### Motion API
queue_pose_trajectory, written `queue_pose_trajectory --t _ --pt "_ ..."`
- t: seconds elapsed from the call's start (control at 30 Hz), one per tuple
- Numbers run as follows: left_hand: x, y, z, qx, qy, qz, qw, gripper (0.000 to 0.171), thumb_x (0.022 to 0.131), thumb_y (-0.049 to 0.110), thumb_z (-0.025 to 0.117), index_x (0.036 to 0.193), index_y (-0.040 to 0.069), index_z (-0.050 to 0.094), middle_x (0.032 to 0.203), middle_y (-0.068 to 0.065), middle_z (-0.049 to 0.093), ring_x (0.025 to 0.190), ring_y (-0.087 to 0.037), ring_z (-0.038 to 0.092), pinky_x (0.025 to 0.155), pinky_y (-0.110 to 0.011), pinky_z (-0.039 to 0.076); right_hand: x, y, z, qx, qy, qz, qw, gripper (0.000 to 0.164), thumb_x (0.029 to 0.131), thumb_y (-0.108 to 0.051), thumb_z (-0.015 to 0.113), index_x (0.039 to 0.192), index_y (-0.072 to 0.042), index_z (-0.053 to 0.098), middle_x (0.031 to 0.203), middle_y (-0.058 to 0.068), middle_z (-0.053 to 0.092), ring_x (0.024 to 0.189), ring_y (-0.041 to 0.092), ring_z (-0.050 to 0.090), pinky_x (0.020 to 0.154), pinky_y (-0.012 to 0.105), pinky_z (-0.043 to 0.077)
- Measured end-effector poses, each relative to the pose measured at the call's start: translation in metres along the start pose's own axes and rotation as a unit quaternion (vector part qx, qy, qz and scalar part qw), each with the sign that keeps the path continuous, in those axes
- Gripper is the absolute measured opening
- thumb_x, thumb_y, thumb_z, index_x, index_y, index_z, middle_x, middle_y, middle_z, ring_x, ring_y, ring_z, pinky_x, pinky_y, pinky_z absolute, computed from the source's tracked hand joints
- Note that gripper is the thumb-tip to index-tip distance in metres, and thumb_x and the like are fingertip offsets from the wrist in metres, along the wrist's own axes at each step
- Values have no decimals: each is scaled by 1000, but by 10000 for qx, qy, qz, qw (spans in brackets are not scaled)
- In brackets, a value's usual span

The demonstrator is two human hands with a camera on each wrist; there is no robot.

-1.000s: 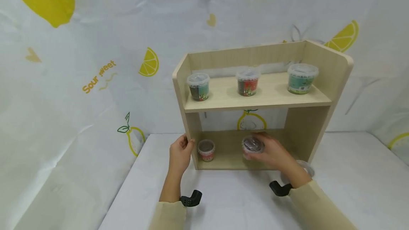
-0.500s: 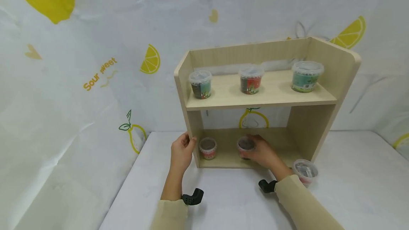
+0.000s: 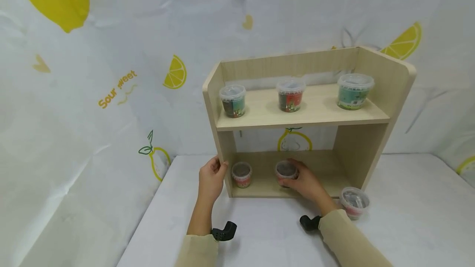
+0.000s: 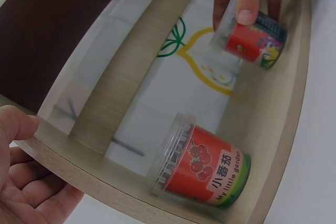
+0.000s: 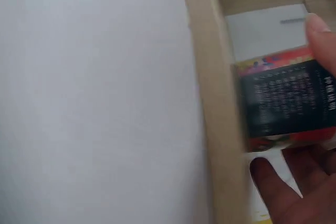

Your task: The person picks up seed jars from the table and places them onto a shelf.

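The wooden two-tier shelf (image 3: 338, 122) stands on a white table. My left hand (image 3: 211, 179) grips the front edge of its left side panel, the thumb on one face and the fingers on the other. Within the lower tier, my right hand (image 3: 307, 181) holds a small clear-lidded plastic tub (image 3: 286, 169) upright near the middle. The left wrist view shows the thumb across this tub's red label (image 4: 243, 43); its dark printed side (image 5: 283, 100) faces the right wrist camera. A matching red tomato-label tub (image 3: 242, 175) stands at the lower left, beside the panel.
On the upper tier sit a black-and-teal tub (image 3: 233, 103), a black-and-red tub (image 3: 290, 97) and a larger green tub (image 3: 354, 92). Another clear-lidded tub (image 3: 355, 202) stands on the table by the shelf's right front corner. A lemon-print sheet (image 3: 122, 48) hangs behind.
My right hand has brought the tub slightly left and levelled it on the lower tier; over the last half second it barely moves. The left hand keeps its grip on the panel.
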State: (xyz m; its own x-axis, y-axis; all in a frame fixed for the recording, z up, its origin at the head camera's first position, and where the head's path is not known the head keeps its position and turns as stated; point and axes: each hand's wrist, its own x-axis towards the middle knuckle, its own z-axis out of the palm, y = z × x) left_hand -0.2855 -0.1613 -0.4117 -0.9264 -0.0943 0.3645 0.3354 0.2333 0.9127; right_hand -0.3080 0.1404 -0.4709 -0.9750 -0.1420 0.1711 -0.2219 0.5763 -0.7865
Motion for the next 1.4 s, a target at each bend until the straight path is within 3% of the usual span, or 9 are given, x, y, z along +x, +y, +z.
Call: queue_pose_trajectory --t 0.2,0.57,0.83,1.4 --pt "-2 0 0 34 16 -122 9999 36 97 12 62 127 -7 60 125 -25 64 117 -30 63 96 -42 53 -2 5 6 515 12 247 9984 90 80 -39 81 150 -7 35 142 27 47 125 43 50 97 53 48" --pt "-12 36 -2 166 -103 -100 9998 35 97 5 58 126 -14 58 124 -31 62 117 -35 62 96 -43 52 -4 5 6 752 -51 386 9964 92 81 -39 81 153 -9 31 142 23 48 126 40 49 98 51 47" --pt "-11 35 -2 12 -79 -147 9999 36 96 6 59 127 -13 57 126 -31 61 119 -35 61 98 -43 51 -4 4 7 715 49 276 9970 90 81 -37 81 152 -7 33 139 22 51 126 39 49 101 52 44" --pt "-12 37 -2 133 -90 -133 9998 35 97 5 58 126 -13 58 124 -30 62 118 -34 62 96 -43 52 -2 9 11 784 73 222 9966 91 80 -36 82 151 -7 33 140 22 51 127 39 50 100 52 44"
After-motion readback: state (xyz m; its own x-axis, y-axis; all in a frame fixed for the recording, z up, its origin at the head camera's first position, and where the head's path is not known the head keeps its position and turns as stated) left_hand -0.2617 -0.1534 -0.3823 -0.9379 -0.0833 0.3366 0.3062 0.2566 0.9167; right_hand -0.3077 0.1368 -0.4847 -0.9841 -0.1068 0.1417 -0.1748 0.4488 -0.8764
